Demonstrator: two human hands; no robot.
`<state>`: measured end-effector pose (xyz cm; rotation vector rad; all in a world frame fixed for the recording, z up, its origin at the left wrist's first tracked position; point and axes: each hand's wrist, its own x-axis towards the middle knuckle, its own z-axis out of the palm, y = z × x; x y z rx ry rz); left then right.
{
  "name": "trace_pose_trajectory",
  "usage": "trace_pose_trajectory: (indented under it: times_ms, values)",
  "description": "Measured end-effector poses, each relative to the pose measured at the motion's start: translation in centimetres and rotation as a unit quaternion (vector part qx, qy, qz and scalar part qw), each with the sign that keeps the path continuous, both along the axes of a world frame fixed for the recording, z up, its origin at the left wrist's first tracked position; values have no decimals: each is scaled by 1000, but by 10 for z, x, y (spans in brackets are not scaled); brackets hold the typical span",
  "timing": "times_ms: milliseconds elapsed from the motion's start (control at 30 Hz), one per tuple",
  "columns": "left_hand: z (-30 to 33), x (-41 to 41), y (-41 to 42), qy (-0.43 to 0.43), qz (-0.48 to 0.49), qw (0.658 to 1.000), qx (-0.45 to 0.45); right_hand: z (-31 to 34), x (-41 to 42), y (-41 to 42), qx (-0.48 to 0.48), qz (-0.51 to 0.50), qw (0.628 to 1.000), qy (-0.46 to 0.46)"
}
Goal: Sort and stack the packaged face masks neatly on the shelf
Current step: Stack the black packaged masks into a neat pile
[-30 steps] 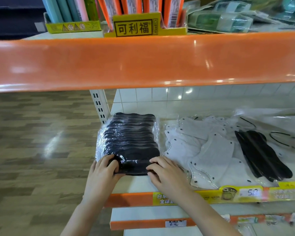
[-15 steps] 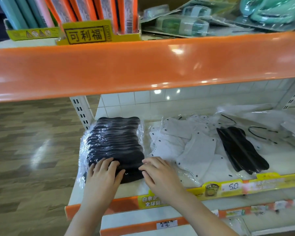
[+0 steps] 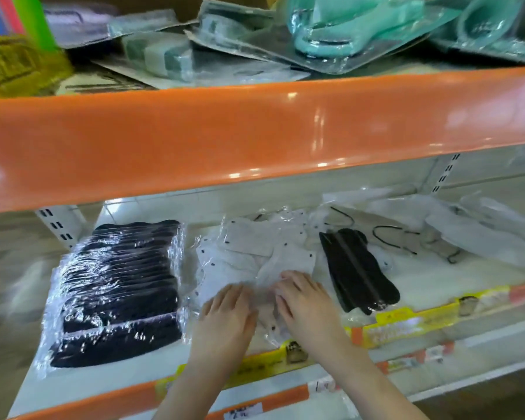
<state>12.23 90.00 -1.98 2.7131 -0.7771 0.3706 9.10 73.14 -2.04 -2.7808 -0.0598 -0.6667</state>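
Two flat, open hands, left hand (image 3: 227, 313) and right hand (image 3: 308, 304), press the loose white plastic-wrapped masks (image 3: 255, 253) near the shelf's front edge (image 3: 103, 398); squaring their edges first should help stacking.

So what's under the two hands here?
Both the left hand and right hand rest on the loose pile of white masks in clear wrappers. How many packs lie beneath the palms is covered, as is the shelf below them.
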Motion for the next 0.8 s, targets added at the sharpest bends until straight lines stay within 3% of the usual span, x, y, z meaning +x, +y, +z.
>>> trace_pose_trajectory:
  times_ms: [167,367,633,800]
  values:
    - [-9,-1,-42,57,2,995,83,-1,-3,-49,-17,-107,994,31]
    - [-6,6,-69,79,6,993,83,-9,-4,-85,-14,-225,963,147]
    - [-6,12,-90,112,38,983,137,-5,-4,-115,-19,-246,947,208]
    - [-6,11,-99,98,42,986,131,-7,-6,-131,-27,-242,954,173]
